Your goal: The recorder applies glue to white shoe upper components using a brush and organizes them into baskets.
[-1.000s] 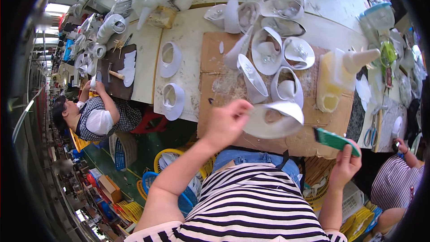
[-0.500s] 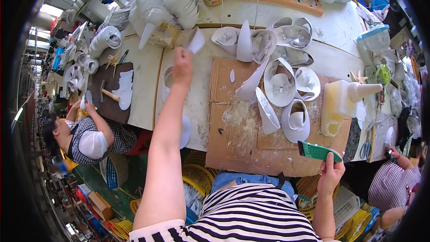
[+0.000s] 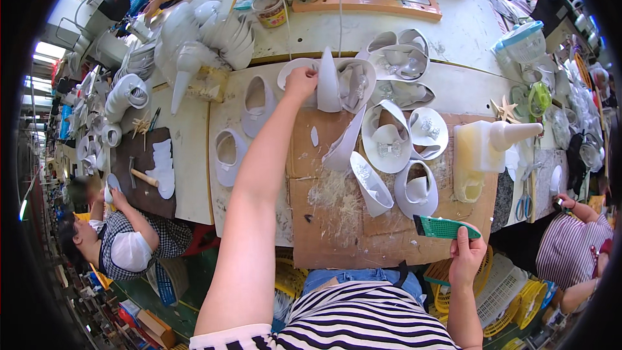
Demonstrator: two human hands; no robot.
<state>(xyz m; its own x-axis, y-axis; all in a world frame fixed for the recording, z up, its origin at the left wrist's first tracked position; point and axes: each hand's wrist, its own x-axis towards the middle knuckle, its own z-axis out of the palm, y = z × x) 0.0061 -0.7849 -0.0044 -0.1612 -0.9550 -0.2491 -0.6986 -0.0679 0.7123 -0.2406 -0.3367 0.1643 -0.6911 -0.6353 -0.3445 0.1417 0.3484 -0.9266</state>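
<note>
My left hand (image 3: pixel 302 82) reaches far across the table, its fingers closed at the rim of a white shoe upper (image 3: pixel 291 68) in the back row. Part of that upper is hidden by the hand. In my right hand (image 3: pixel 468 256), near the table's front edge, is a flat green tool (image 3: pixel 447 227) with a black end, pinched under the thumb. Several more white uppers stand in a group at the middle, one with a glittery bow (image 3: pixel 389 149). Left of my forearm are two others, a farther one (image 3: pixel 251 105) and a nearer one (image 3: pixel 228 172).
Cardboard (image 3: pixel 324 233) covers the table before me, smeared with dried residue. A glue bottle (image 3: pixel 478 146) with yellowish content stands at its right, scissors (image 3: pixel 523 207) beyond. Back left holds a pile of white pieces (image 3: pixel 184 32) and a jar (image 3: pixel 269 10). Co-workers sit on both sides.
My left hand has let go of a white upper, which now stands left of my forearm, and has moved right to another in the back row. The view has shifted; my right hand still holds the green tool.
</note>
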